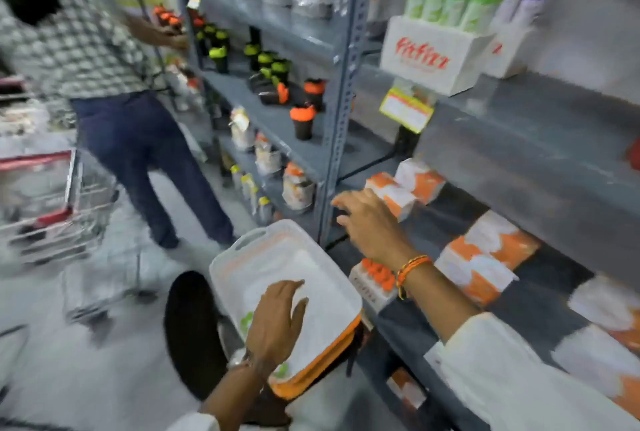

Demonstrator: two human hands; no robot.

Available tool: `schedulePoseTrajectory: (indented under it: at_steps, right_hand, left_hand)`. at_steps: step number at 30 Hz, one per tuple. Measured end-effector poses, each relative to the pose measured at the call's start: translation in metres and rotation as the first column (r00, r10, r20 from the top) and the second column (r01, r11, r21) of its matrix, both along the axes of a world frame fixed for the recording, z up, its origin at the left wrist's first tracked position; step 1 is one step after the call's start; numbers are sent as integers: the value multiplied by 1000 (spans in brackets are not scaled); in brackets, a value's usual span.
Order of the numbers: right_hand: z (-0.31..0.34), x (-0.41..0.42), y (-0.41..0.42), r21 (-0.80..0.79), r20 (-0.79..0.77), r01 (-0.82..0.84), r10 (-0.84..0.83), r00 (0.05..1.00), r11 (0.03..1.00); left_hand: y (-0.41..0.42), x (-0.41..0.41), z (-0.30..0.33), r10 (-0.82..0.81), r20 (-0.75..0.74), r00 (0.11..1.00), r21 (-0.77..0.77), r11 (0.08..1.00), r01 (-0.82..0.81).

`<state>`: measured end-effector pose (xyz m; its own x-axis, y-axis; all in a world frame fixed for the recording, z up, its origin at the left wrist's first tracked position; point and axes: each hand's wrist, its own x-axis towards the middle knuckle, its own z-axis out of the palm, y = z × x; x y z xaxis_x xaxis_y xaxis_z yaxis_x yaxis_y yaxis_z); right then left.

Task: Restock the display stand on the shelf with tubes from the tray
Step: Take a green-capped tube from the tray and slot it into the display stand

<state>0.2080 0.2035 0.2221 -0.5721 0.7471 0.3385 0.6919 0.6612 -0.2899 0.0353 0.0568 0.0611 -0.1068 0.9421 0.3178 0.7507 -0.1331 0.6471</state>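
Note:
The white tray (242, 250) with an orange underside rests low in front of me, beside the shelf. My left hand (277, 319) lies flat inside it, fingers apart, over a green-capped tube (246, 321) that is mostly hidden. My right hand (367, 222) hovers open above the lower shelf, near a white display stand (372, 287) filled with orange-capped tubes. Higher up, a white "Fitfizz" display stand (433, 56) holds green-capped tubes (453, 4). The frame is blurred by motion.
Orange-and-white boxes (485, 257) line the lower grey shelf (519, 160). A steel upright (341, 101) divides the racks; shakers (303, 120) stand on the left rack. Another person (104, 67) works there beside a red-handled trolley (45, 202). A black stool (194, 333) sits under the tray.

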Motion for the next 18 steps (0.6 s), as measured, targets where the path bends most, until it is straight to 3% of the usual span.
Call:
schedulePoseTrajectory:
  at_steps: [3,7,12,18]
  right_hand:
    - [-72,-41,-12,-356,93,-85,126,988,931]
    - [-153,-83,-33,-677,122,-129,283,951,725]
    - [-217,-120,-52,-797,137,-102,342,930,596]
    - [-248,-142,-60,-767,213,-72,359,909,637]
  left_hand:
    - [-48,-4,-42,-6,-31,1000,-135,991,1]
    - [-87,-3,-70,-128,-91,988,-315,945,93]
    - [-102,0,-79,-159,-122,980,-368,924,104]
    - [-98,-5,-86,-160,-199,967,-422,904,63]
